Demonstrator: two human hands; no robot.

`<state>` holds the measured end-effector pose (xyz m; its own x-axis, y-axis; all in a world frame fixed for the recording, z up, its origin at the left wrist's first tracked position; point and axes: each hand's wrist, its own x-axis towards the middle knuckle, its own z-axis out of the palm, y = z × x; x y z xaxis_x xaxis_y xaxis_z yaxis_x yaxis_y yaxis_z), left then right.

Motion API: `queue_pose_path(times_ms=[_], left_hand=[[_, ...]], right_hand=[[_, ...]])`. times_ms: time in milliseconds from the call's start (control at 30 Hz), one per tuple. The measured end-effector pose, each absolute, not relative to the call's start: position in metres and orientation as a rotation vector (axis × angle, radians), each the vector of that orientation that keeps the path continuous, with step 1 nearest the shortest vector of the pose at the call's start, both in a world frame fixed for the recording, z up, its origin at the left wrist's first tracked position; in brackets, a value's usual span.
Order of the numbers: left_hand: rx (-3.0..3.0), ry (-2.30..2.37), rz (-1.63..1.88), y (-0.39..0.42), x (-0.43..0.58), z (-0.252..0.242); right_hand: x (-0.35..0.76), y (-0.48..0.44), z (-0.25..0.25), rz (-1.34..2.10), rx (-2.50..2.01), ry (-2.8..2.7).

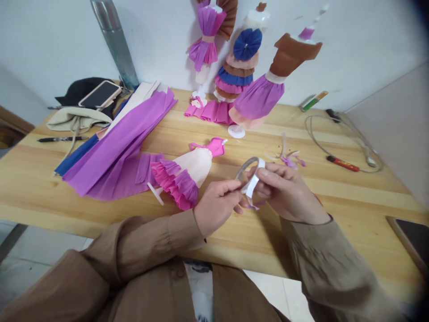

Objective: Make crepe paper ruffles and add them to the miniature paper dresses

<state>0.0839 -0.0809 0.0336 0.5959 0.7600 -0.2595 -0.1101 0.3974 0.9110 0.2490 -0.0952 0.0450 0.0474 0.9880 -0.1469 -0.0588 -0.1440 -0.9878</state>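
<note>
Gripping a tape roll (253, 182) are the left hand (217, 205) and right hand (292, 191); shirt print (202, 318) unreadable.

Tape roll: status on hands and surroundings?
Right hand gripping tape roll; left hand at its edge, grip unclear. Roll held above table. Ruffled paper dress lies near left hand, not blocking it.
</note>
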Motion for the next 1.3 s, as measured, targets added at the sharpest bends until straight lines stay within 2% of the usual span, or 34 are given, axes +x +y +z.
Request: queue_pose_path(times_ms=[200,367,567,967,1300], left_hand=[[0.924,0.92,0.912,-0.084,0.082,0.038],[0.907,0.84,0.746,-0.085,0.079,0.039],[0.892,0.891,0.598,-0.084,0.082,0.043],[0.94,0.674,0.636,-0.083,0.08,0.04],[0.936,0.72,0.688,-0.082,0.082,0.033]], right_hand=[[0.246,-0.098,0.038,0.869,-1.367,-1.126],[0.242,-0.1,0.041,0.655,-1.404,-1.147],[0.239,-0.103,0.043,0.687,-1.402,-1.141],[0.243,-0.099,0.046,0.915,-1.231,-0.901],[0.239,-0.1,0.05,0.862,-1.185,-0.879]])
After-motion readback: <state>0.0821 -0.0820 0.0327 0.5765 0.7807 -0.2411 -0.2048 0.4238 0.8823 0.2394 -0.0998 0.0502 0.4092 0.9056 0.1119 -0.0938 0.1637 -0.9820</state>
